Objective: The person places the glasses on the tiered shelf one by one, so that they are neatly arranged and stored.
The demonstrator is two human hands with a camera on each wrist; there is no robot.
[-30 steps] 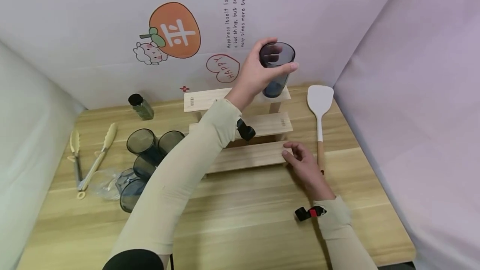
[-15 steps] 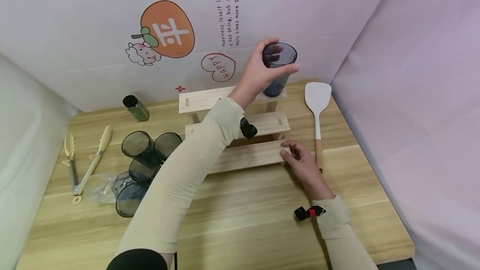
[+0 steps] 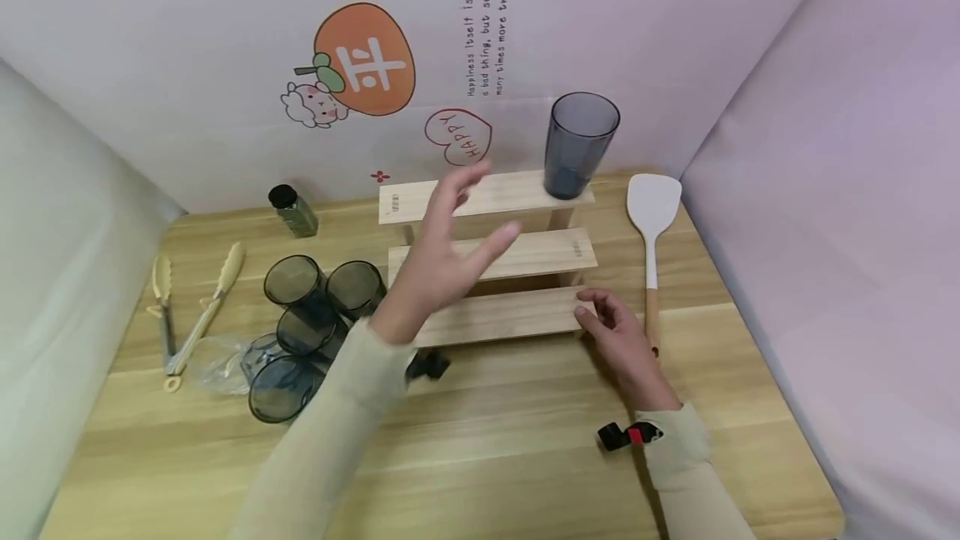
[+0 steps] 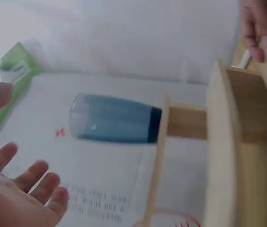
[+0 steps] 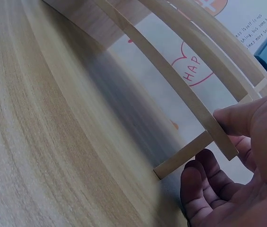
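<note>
A blue-grey drinking glass (image 3: 579,144) stands upright on the right end of the top step of a three-tier wooden rack (image 3: 517,313). Below and left of that glass, my left hand (image 3: 442,269) is in the air in front of the rack, thumb and fingers spread and nothing in them. The left wrist view shows the glass (image 4: 116,118) apart from these fingers. At the right end of the lowest step, my right hand (image 3: 618,340) grips the board. In the right wrist view its thumb lies on the board's edge and the other fingers curl beneath.
Several more dark glasses (image 3: 292,280) cluster on the left of the table, beside crumpled clear plastic (image 3: 221,365). Tongs (image 3: 198,332) lie farther left, with a black-capped jar (image 3: 294,211) behind. A white spatula (image 3: 652,207) lies right of the rack.
My left hand has let go of the glass on the top step and drawn back down and to the left. The right hand stays at the lowest step.
</note>
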